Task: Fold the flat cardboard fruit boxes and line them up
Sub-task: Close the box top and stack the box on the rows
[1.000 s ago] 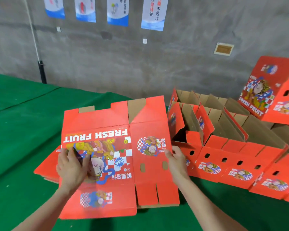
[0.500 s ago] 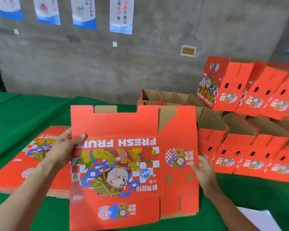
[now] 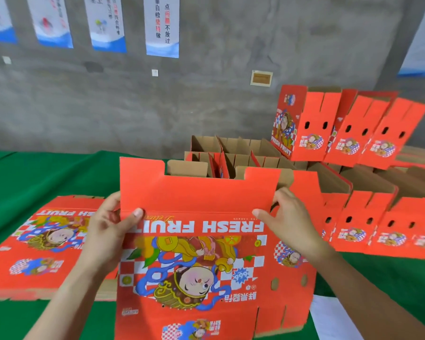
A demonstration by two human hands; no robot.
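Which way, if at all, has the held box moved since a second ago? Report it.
Yes. The held box has come up and rightward off the flat stack, which now lies mostly uncovered to its left.

Held upright before camera: flat red box (image 3: 201, 253), print upside down, "FRESH FRUIT" inverted. At top-flap crease, left grip (image 3: 108, 231) pinches left edge, thumb on printed face, fingers behind. At right end of same crease, right grip (image 3: 290, 224) pinches, thumb on face, fingers curled over flap edge. Behind left grip, stack of flat boxes (image 3: 42, 241) lies on green tabletop (image 3: 47, 173). At right, folded boxes (image 3: 378, 217) stand in rows, open tops up; three tilted boxes (image 3: 312, 126) sit on them. Lower right, white sheet (image 3: 329, 315). Beyond, posters (image 3: 161, 25) on grey wall (image 3: 206, 94).
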